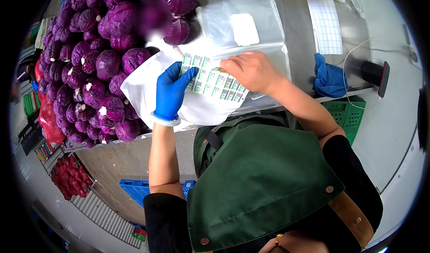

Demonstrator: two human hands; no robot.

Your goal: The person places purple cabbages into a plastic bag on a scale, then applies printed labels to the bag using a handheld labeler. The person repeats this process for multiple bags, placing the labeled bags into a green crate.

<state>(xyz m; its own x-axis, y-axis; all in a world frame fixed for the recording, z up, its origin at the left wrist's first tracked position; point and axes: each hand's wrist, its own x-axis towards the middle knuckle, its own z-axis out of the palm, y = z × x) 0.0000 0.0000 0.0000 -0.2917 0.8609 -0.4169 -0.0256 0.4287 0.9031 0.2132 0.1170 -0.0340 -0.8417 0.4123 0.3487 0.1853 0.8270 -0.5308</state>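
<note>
My left hand (171, 90), in a blue glove, grips a sheet of small stickers (211, 89) by its left side, thumb on top. The stickers are white and green with dark print and sit in rows. At the sheet's upper right, my bare right hand (253, 70) is closed, thumb and forefinger pinched at a sticker. What lies between those fingertips is mostly covered. Under the sheet spreads a crumpled white liner (204, 113). Clear plastic bags (264, 13) lie flat just beyond my right hand, with a white label patch (245, 30) among them.
Purple cabbages (107, 65) are heaped across the table's left side. To the right, a crumpled blue glove (329, 78) and a dark device (372, 73) with a cable lie near the edge. Gridded sheets (321, 22) are farther back. A green crate (347, 115) stands below.
</note>
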